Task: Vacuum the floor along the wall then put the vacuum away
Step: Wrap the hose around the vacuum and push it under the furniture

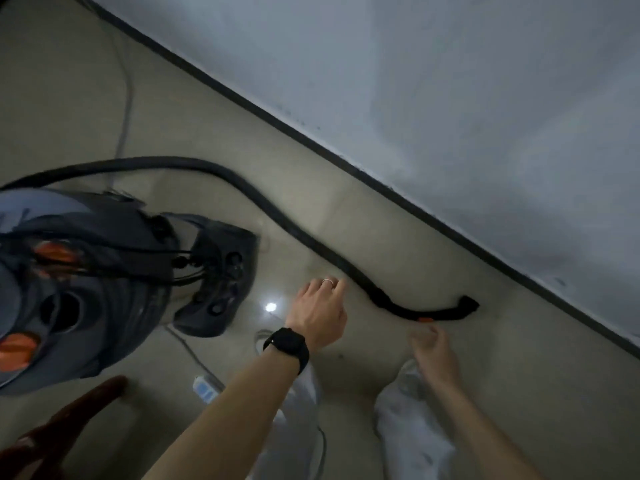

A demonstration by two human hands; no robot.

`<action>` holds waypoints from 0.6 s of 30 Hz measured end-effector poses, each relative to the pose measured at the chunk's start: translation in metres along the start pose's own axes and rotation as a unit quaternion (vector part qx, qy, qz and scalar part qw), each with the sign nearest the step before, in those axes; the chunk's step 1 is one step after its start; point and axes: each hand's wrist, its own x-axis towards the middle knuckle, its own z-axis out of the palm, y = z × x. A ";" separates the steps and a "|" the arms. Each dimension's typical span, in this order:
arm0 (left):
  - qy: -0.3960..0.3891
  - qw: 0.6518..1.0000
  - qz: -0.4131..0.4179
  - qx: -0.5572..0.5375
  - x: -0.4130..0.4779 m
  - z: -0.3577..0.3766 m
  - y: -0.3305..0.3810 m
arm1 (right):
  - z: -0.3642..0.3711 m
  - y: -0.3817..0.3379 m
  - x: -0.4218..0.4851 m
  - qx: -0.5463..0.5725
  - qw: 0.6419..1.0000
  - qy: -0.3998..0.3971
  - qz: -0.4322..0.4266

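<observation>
Presently the canister vacuum (86, 271) is sitting at nine o'clock, its hose (242, 187) trailing to four o'clock beside the wall (450, 98), the left hand (320, 310) reaching spread and empty, the blurred right hand (433, 348) unreadable; tugging the hose could topple the canister.

The vacuum (86, 278) stands on the floor (207, 116) at the left, well out from the wall (450, 98), which runs slantwise from upper left to lower right. Its hose (263, 202) arcs from behind the vacuum across the floor towards the wall, and the hose's end (467, 303) lies near the skirting board (346, 164). The left hand (320, 311) hovers between the vacuum and the hose, fingers just beside the hose. The right hand (431, 344) is to its right, just in front of the hose's end. A power strip (206, 388) lies on the floor under the left forearm, and a thin cord (126, 98) trails away behind the vacuum.
</observation>
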 end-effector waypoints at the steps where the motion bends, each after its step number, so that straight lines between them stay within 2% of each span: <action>1: -0.014 1.000 0.011 0.006 0.019 0.021 0.015 | -0.006 0.018 0.023 0.008 1.000 0.003 0.030; 9: -0.122 0.990 0.028 0.066 0.169 0.254 0.098 | 0.003 0.162 0.256 0.150 0.973 -0.033 0.173; 11: -0.161 0.981 0.042 0.102 0.202 0.314 0.106 | 0.009 0.184 0.303 0.214 0.954 -0.043 0.207; 14: -0.187 0.969 0.063 0.152 0.246 0.390 0.110 | 0.020 0.209 0.364 0.287 0.928 -0.064 0.231; 18: -0.178 0.963 0.075 0.186 0.285 0.459 0.107 | 0.041 0.227 0.425 0.375 0.896 -0.077 0.227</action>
